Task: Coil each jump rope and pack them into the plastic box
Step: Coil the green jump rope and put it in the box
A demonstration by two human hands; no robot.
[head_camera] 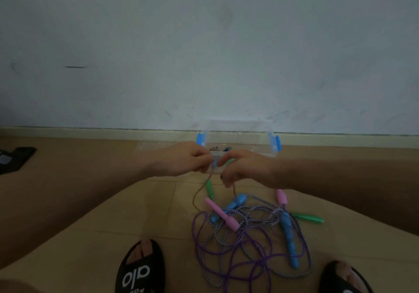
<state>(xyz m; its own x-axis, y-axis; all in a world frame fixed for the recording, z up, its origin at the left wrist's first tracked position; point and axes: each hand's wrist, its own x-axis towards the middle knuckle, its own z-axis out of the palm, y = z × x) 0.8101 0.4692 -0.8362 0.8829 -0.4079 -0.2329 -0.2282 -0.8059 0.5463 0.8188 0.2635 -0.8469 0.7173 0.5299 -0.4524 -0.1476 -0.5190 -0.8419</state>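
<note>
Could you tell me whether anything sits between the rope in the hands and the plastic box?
Nothing visible does. Both the left hand and right hand hold the brown rope right in front of the open plastic box.

Left hand (186,159): up front of the plastic box (238,131), fingers pinching a thin brown rope (196,194).
Right hand (243,168): just beside it, pinching the same rope.
Green handle (210,189): dangling below the hands.
Floor (90,236): tangle of purple rope (199,245), striped rope (260,220), pink handles (222,214), blue handles (289,239).
Sandals (139,270): black, bottom edge.
</note>
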